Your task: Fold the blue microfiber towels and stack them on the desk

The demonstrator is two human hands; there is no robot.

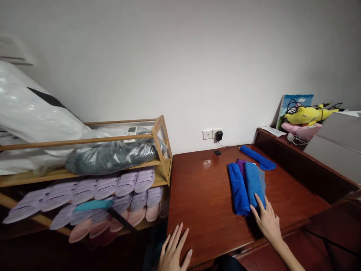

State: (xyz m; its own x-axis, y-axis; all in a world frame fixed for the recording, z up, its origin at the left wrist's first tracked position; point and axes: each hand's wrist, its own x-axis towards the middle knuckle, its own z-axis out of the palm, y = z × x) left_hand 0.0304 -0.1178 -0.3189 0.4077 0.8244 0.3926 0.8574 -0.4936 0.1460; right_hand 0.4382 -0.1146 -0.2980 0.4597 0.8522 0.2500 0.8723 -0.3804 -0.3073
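Note:
My right hand (266,218) touches the near end of a folded lighter blue cloth (254,182), its fingers spread over the fabric. Left of that cloth lies a folded dark blue cloth (238,190). A bit of purple cloth (241,167) shows between the two, and a greyish blue edge sticks out along the right side. Farther back, a long narrow blue cloth (258,158) rests by itself. My left hand (175,250) lies with fingers apart at the table's near left edge, holding nothing.
The red-brown wooden table (197,210) meets a wall with sockets and a black plug (219,136). A wooden rack (160,150) on the left carries several slippers (145,180) and plastic-wrapped bundles. A raised ledge (299,160) at right bears a yellow plush toy (306,114) and grey boxes (338,133).

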